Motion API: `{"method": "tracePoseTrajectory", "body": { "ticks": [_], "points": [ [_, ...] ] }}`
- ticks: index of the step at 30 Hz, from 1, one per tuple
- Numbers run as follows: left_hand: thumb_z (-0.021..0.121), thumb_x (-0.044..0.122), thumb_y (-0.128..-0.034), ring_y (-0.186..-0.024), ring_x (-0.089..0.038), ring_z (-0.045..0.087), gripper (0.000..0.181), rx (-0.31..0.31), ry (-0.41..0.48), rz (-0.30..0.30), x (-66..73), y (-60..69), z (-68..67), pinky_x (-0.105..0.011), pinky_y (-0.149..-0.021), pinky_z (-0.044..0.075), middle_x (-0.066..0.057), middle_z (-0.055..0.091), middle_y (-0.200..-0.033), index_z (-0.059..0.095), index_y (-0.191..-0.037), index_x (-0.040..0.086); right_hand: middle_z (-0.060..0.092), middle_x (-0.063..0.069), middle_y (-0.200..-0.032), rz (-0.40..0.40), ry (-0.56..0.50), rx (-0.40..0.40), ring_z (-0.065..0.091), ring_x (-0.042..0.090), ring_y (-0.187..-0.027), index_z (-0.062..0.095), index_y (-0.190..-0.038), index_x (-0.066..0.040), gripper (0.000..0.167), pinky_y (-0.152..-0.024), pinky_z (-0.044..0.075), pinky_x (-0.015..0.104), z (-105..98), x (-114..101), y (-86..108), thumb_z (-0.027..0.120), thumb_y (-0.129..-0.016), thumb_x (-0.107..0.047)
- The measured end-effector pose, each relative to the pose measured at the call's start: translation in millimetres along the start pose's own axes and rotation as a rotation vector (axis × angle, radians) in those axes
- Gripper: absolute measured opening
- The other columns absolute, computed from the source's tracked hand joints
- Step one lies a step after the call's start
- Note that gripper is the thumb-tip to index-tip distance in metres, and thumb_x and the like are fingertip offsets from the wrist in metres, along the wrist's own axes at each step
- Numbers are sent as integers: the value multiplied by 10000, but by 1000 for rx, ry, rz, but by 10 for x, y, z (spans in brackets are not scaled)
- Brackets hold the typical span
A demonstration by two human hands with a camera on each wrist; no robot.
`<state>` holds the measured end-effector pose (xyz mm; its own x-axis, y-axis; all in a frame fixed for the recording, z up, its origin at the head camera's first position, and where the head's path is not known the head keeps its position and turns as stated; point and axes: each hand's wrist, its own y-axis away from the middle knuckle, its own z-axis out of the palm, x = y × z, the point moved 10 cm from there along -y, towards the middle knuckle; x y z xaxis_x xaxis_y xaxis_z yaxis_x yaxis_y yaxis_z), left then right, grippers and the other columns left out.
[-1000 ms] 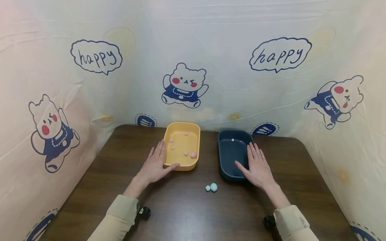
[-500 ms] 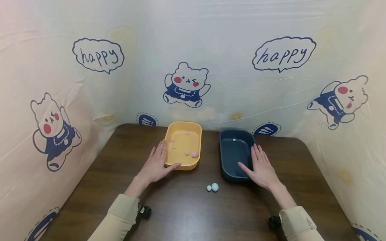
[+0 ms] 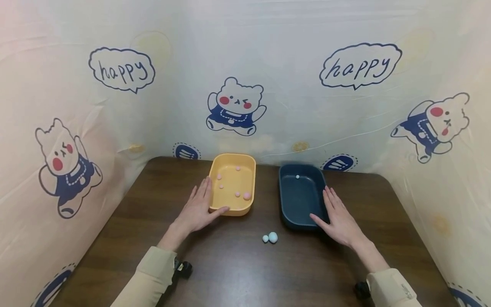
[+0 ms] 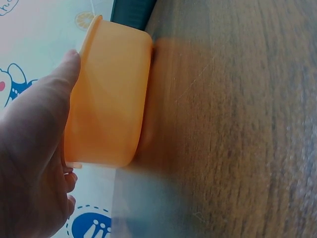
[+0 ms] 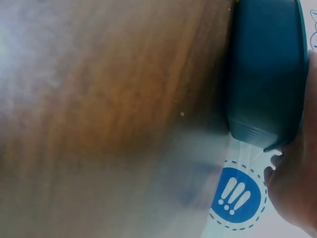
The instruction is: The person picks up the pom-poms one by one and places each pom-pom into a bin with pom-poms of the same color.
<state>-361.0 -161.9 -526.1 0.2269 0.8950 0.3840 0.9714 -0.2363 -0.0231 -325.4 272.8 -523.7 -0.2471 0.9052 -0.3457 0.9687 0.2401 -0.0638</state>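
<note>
A yellow tray (image 3: 233,179) holding several pink balls (image 3: 247,196) stands at the back of the table in the head view. My left hand (image 3: 195,211) rests at its left front corner, fingers straight along the side and thumb over the front rim. To the right is a dark blue tray (image 3: 301,200) with one small light ball (image 3: 297,176) inside. Beside its right wall is my right hand (image 3: 341,221), fingers straight and thumb spread near the front corner. The right wrist view shows that hand (image 5: 294,183) close against the tray's rim.
Two pale blue balls, one larger (image 3: 272,237) and one smaller (image 3: 265,238), lie side by side on the brown wooden table (image 3: 238,264) in front of the trays. A printed curtain (image 3: 172,106) surrounds the table's back and sides.
My right hand has slid right and toward me, its thumb drawing back from over the dark tray to its edge. The left hand and both trays stay about where they were.
</note>
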Motion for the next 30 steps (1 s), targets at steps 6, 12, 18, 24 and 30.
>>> {"method": "tracePoseTrajectory", "body": {
  "ticks": [6, 12, 18, 24, 30],
  "points": [
    [530, 873, -957, -1748, -386, 76, 1287, -2, 16, -1, 0, 11, -2, -616, -1415, 108, -179, 1, -1870, -11, -1760, 25, 68, 250, -1850, -9, 51, 24, 90, 460, -1727, 152, -1733, 54, 1011, -1355, 230, 701, -16, -26, 11, 553, -1092, -617],
    [527, 874, -958, -1743, -402, 89, 1288, 2, 14, -2, -6, 12, -6, -627, -1412, 118, -194, 15, -1868, -3, -1758, 15, 91, 277, -1839, -11, 107, 16, 118, 474, -1718, 174, -1722, 74, 970, -1366, 232, 675, 6, -68, -1, 513, -1111, -598],
    [521, 868, -963, -1742, -408, 91, 1280, -4, 12, 2, 1, 9, -1, -630, -1411, 115, -189, -1, -1868, -8, -1757, 14, 95, 290, -1835, -19, 93, 28, 136, 485, -1712, 179, -1719, 82, 956, -1358, 246, 682, 21, -63, 13, 528, -1113, -570],
    [520, 870, -963, -1742, -410, 85, 1280, -6, 28, 5, 3, 6, 3, -629, -1411, 102, -193, 9, -1868, -10, -1758, 19, 14, 277, -1845, 1, 67, 46, 66, 483, -1722, 127, -1729, 73, 988, -1361, 224, 692, 25, -32, 24, 556, -1104, -560],
    [494, 888, -963, -1745, -399, 80, 1277, -5, 10, 17, -1, -5, 19, -610, -1418, 96, -177, -12, -1871, -16, -1760, 30, 36, 295, -1838, 25, 78, 44, 59, 490, -1720, 133, -1724, 83, 999, -1369, 209, 685, 18, -28, 26, 550, -1101, -576]
  ]
}}
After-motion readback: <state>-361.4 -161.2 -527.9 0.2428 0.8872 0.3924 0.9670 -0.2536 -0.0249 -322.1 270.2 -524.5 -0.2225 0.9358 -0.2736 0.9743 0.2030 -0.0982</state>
